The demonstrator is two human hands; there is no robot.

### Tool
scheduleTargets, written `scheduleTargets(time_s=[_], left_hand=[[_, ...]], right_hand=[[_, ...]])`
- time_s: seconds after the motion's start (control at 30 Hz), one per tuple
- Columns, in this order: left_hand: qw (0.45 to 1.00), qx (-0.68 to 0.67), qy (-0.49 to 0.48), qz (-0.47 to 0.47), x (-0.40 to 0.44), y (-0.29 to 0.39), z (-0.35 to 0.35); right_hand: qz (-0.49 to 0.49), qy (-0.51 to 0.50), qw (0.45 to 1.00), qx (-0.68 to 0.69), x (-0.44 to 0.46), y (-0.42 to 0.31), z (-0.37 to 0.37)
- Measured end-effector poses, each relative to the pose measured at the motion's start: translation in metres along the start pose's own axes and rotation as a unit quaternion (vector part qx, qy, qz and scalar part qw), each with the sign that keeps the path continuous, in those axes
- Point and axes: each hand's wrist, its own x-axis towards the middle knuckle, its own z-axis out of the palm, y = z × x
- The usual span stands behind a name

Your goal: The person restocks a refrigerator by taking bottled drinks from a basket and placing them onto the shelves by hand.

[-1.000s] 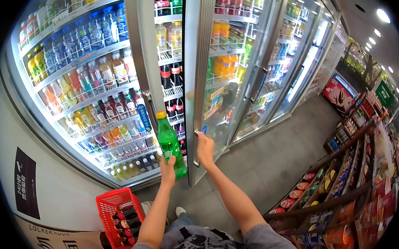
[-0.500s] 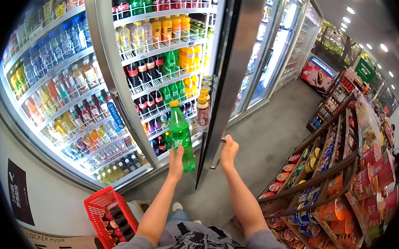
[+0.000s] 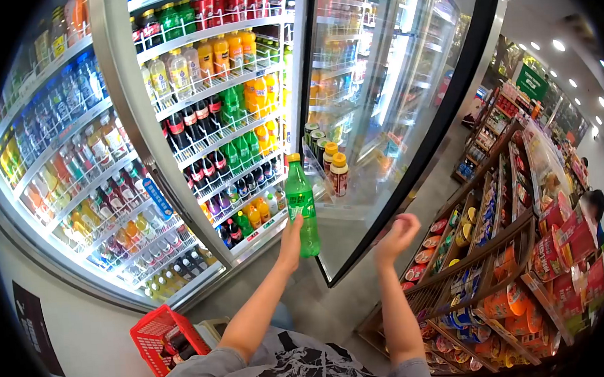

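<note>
My left hand (image 3: 293, 245) is wrapped round the lower half of a green plastic soda bottle (image 3: 301, 205) with a yellow cap, held nearly upright in front of the opened fridge. Beside the outer edge of the glass fridge door (image 3: 376, 178), my right hand (image 3: 395, 239) is closed with curled fingers, at the door handle, which is mostly hidden. Behind the bottle, the door's inner rack holds cans and yellow-capped bottles (image 3: 339, 174).
Fridge shelves (image 3: 221, 77) hold rows of drinks. A red basket (image 3: 153, 336) with dark bottles stands at lower left. A snack rack (image 3: 484, 274) with cup noodles runs along the right, close to the door's swing. A person (image 3: 595, 210) is at the far right.
The fridge door has swung wider, to the right, and my right hand has moved right with it. The bottle in my left hand has shifted right in view as the camera turned.
</note>
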Motion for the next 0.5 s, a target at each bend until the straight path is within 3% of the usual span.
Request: scheduleTargets(time_s=[0.03, 0.1, 0.17, 0.2, 0.27, 0.4, 0.5], left_hand=[[1.000, 0.003, -0.006, -0.001, 0.008, -0.004, -0.001], [1.000, -0.007, 0.005, -0.015, 0.031, -0.011, -0.004], [0.999, -0.029, -0.013, -0.017, 0.051, -0.007, -0.005], [0.999, -0.036, -0.011, -0.014, 0.062, -0.004, -0.009], [0.999, -0.042, 0.004, 0.006, 0.083, 0.005, -0.022], [0.998, -0.051, 0.024, 0.007, 0.131, 0.030, -0.073], [0.997, -0.034, 0.041, 0.047, 0.164, 0.069, -0.093]], right_hand=[[-0.032, -0.052, 0.998, 0.029, -0.012, -0.003, 0.007], [0.001, -0.208, 0.977, -0.041, -0.025, -0.002, 0.029], [0.081, -0.345, 0.935, -0.009, -0.029, 0.013, 0.067], [0.078, -0.341, 0.937, -0.005, -0.029, 0.018, 0.088], [0.201, -0.404, 0.891, 0.053, -0.032, 0.027, 0.132], [0.229, -0.492, 0.837, 0.068, -0.034, 0.044, 0.228], [0.242, -0.492, 0.824, 0.142, -0.043, 0.048, 0.296]])
